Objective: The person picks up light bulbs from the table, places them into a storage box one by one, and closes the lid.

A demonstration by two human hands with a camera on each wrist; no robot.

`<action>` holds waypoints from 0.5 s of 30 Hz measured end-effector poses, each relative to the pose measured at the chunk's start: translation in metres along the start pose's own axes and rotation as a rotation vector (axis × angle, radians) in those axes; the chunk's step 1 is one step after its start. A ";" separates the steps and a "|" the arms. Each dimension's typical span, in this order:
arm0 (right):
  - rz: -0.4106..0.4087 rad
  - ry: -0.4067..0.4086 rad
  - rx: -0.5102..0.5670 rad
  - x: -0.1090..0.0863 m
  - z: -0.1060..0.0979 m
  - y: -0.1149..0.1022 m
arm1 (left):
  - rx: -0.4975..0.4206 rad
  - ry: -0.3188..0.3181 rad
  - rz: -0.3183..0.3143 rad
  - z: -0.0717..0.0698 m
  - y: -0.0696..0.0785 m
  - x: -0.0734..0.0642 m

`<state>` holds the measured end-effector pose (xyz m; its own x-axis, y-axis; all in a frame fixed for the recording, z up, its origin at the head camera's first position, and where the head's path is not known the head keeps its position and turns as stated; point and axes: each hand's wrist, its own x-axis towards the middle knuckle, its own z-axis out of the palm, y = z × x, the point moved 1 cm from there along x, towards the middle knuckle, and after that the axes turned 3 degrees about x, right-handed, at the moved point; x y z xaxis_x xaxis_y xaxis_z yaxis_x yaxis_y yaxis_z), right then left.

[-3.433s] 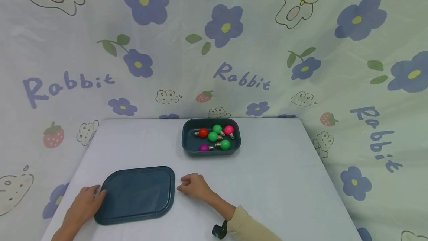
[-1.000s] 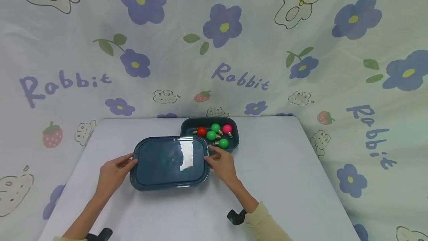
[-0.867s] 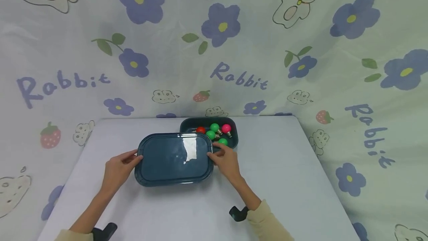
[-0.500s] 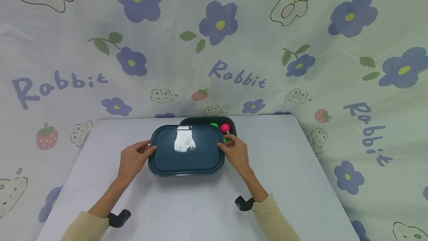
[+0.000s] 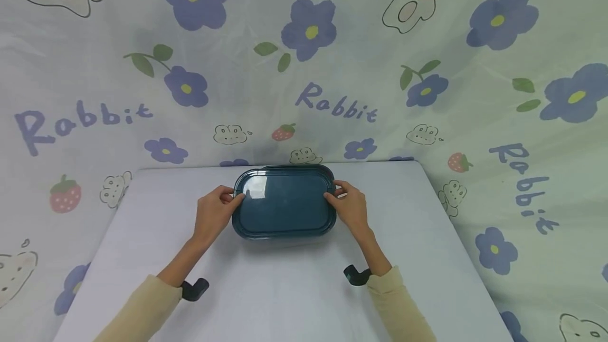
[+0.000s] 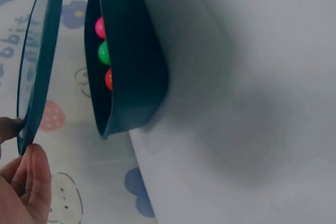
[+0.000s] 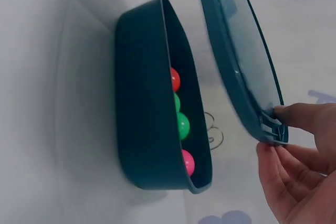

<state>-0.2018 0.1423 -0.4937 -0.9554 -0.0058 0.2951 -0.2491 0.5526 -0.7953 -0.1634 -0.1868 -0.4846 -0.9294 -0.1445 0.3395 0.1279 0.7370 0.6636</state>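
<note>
A dark teal rectangular lid (image 5: 285,205) with rounded corners is held up between both hands. My left hand (image 5: 214,215) pinches its left end, thumb on top and fingers beneath. At the right end, my right hand (image 5: 350,207) pinches the rim the same way. Below the lid stands a deep teal box (image 6: 134,56), apart from it by a gap that both wrist views show. Round coloured bulbs lie inside the box: a pink bulb (image 7: 188,162), a green bulb (image 7: 182,125) and a red bulb (image 7: 175,80) show over its rim. From the head view the lid hides nearly all of the box.
The white tabletop (image 5: 285,294) stretches around the box, which stands near the table's back edge. Behind it hangs a pale curtain (image 5: 256,104) with flowers and rabbits. Black wrist cameras (image 5: 193,290) stick out from both forearms.
The lid was lying on the table at the left. Both hands took hold of its ends, lifted it and carried it right and back until it hangs over the box of bulbs.
</note>
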 end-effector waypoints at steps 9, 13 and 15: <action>0.053 -0.042 -0.069 0.009 -0.008 0.001 | 0.096 -0.017 -0.016 0.005 0.010 0.013; 0.036 -0.030 -0.101 0.011 -0.012 -0.002 | 0.114 -0.018 -0.009 0.009 0.013 0.016; 0.028 -0.014 -0.111 0.012 -0.014 -0.006 | 0.122 -0.012 0.002 0.010 0.015 0.017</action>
<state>-0.2093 0.1509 -0.4781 -0.9641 -0.0008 0.2655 -0.2040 0.6420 -0.7391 -0.1809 -0.1714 -0.4754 -0.9333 -0.1356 0.3325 0.0873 0.8125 0.5763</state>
